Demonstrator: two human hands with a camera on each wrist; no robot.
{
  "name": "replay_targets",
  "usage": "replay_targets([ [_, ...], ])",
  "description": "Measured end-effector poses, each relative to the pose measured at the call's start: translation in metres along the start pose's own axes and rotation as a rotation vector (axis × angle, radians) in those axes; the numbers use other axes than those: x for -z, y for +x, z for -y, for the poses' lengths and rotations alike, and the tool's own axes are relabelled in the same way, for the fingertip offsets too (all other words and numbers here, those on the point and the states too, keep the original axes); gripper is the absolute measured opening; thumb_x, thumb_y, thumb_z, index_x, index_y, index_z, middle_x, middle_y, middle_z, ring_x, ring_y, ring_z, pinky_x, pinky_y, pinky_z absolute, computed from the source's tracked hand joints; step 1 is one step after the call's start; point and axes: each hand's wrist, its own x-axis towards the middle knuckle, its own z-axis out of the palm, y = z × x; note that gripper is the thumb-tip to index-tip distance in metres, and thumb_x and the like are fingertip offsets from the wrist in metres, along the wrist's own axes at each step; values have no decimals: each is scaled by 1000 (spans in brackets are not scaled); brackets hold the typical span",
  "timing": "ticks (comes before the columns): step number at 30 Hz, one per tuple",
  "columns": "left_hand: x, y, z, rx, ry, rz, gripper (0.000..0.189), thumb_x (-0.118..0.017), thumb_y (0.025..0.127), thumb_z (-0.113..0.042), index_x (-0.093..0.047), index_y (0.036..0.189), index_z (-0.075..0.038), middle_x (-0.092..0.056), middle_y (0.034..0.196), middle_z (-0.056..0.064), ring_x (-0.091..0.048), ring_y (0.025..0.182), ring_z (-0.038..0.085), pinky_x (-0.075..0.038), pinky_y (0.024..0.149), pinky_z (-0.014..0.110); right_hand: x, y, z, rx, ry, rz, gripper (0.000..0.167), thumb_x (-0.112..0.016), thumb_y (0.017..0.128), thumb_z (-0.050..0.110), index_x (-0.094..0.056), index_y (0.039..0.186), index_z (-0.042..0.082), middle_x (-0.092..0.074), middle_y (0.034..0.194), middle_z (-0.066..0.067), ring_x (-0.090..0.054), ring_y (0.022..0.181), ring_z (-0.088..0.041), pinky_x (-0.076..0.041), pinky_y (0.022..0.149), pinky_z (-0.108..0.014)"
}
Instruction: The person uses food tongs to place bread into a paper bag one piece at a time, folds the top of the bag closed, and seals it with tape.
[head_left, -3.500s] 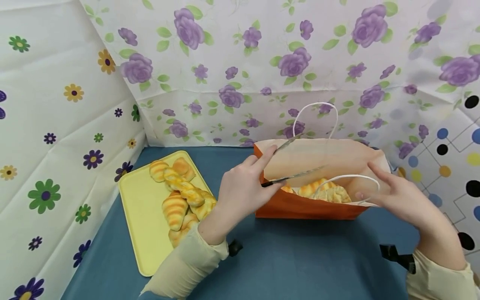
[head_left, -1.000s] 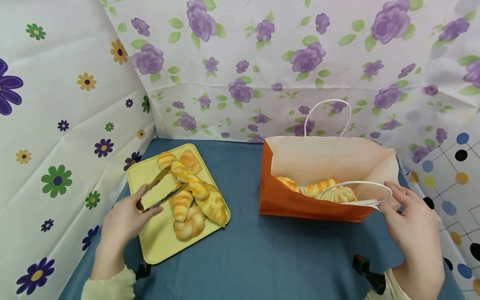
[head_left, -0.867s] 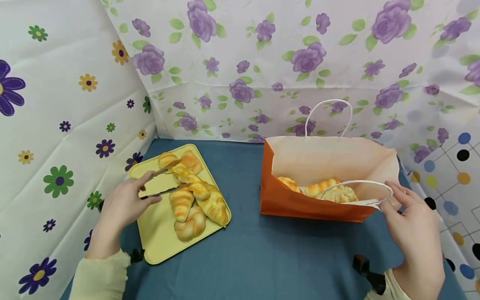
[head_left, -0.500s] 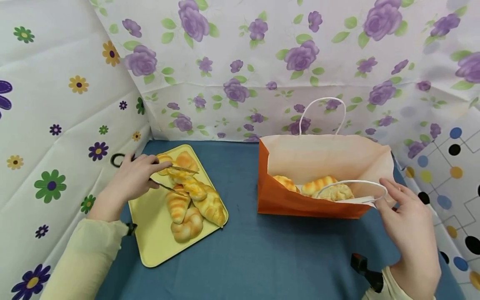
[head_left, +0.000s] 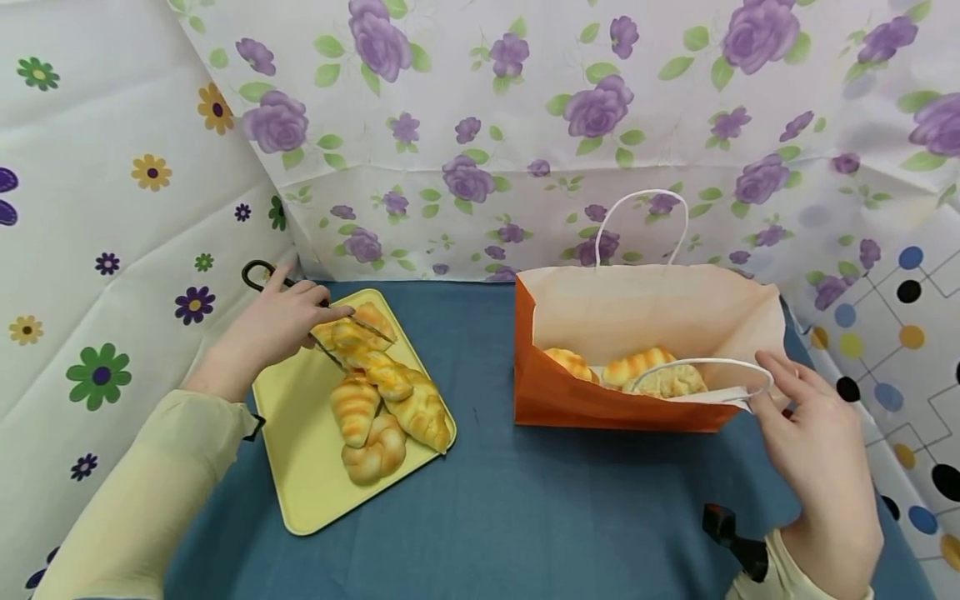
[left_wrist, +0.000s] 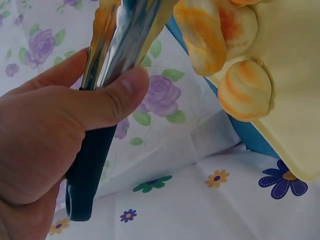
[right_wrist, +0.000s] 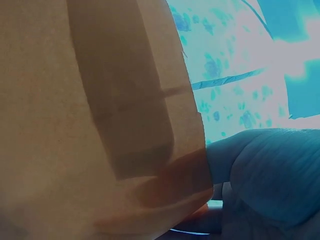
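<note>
Three and a half seconds ago the left hand (head_left: 281,325) had the tongs (left_wrist: 95,155) over the orange bag (head_left: 607,408); now it is at the far left of the yellow tray (head_left: 300,483). The tray lies on a blue-covered bench (head_left: 525,517), with a flowered sheet (head_left: 525,108) behind. The left grip curls round the tongs, whose parted arms straddle a twisted loaf (head_left: 390,375) on the tray; contact is unclear. Well right of the tray, the right hand (head_left: 813,442) pinches the bag's rim, breads (head_left: 633,367) inside it.
</note>
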Motion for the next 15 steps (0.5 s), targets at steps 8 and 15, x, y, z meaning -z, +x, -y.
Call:
replay_targets([
  [8,-9,8,0,20,60,-44,71,-97,71,1,-77,135,-23,-69,111,13,-63,111,37,-23,120,71,-1,-1,-3,11,42,26,54,-49,113,25,-46,161,1,-45,156,-35,-57,103,-48,-48,82,-69],
  [15,-18,13,-3,42,67,-37,61,-88,81,9,-79,132,-22,-69,110,13,-62,111,37,-22,121,71,-3,-3,-3,3,63,13,52,-47,113,27,-48,161,5,-46,154,-34,-59,102,-47,-51,79,-69],
])
